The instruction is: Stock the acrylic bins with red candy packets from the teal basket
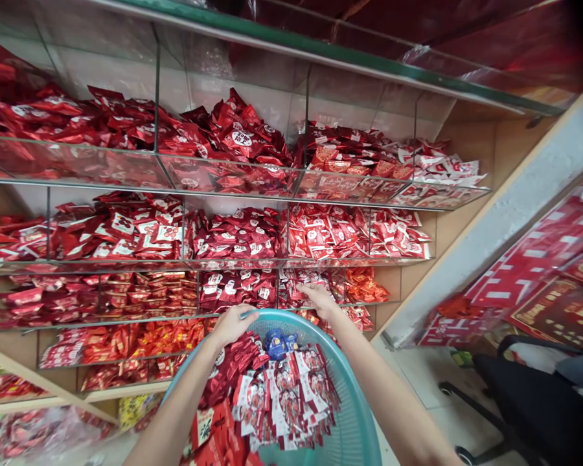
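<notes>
A round green plastic basket [364, 414] is below me, with red packets [218, 427], white-and-red printed packets [289, 395] and a few blue packets [278, 343] inside. My left hand [234, 323] is closed on its far rim, the fingers partly hidden. Beyond the rim, my right hand [318, 299] reaches to a shelf compartment of dark red and white packets [291, 281]. Its fingers are stretched out toward the left, close to these packets; whether they touch any is unclear. To the left lies a compartment of dark red packets [238, 288].
Tiered shelves with clear dividers hold heaps of red packets [243, 139] and orange packets [366, 285]. A glass shelf edge [291, 39] runs overhead. At the right stand a black wheeled chair [539, 395] and red printed packaging [539, 259]. Plastic-wrapped goods [34, 433] lie lower left.
</notes>
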{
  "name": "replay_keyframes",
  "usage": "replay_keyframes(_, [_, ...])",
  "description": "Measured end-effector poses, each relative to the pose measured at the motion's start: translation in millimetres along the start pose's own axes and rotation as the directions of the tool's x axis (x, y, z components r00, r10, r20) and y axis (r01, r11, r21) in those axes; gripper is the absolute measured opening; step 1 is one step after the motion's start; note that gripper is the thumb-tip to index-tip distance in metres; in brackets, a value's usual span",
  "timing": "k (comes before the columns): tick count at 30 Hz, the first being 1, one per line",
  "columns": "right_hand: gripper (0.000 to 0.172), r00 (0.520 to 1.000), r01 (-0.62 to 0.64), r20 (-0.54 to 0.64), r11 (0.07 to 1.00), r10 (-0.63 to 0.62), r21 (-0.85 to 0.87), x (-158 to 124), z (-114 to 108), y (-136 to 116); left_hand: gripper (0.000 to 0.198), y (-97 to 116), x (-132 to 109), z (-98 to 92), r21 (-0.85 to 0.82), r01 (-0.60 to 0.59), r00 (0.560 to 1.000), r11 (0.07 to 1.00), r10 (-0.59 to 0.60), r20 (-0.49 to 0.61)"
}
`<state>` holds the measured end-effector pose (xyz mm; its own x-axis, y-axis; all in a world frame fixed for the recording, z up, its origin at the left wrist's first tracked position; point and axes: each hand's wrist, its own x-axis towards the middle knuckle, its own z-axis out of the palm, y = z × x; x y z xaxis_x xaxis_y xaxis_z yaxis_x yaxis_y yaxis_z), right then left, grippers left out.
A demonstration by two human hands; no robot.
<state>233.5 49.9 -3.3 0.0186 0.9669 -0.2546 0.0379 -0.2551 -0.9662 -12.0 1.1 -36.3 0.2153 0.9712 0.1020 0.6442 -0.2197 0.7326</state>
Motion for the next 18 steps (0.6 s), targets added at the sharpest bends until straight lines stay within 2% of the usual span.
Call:
replay_keyframes(5, [0.025,0.987,0.006,0.157,0.969,-0.046,0.247,-54.1,5.5,4.8,0.043,-1.8,0.5,1.2,0.004,0.004,1.000,1.000,-0.004,-0.010])
replay_keyframes(10, [0.021,0.929,-0.186,0.369,0.824,-0.030,0.535,-100.2,25.8,16.2,0.038,4.4,-1.3,0.5,-0.005,-0.033,0.999,0.999,0.033,-0.004])
replay_keyframes(14, [0.018,0.887,-0.274,0.456,0.708,-0.076,0.651,-121.9,35.3,16.3,0.037,6.1,-2.1,-0.7,0.000,-0.032,0.999,0.999,0.032,-0.008])
replay_keyframes(18, [0.029,0.867,-0.293,0.482,0.658,-0.122,0.694,-129.4,39.3,16.8,0.039,5.1,-2.2,-1.4,0.012,-0.034,0.999,0.999,0.034,-0.004])
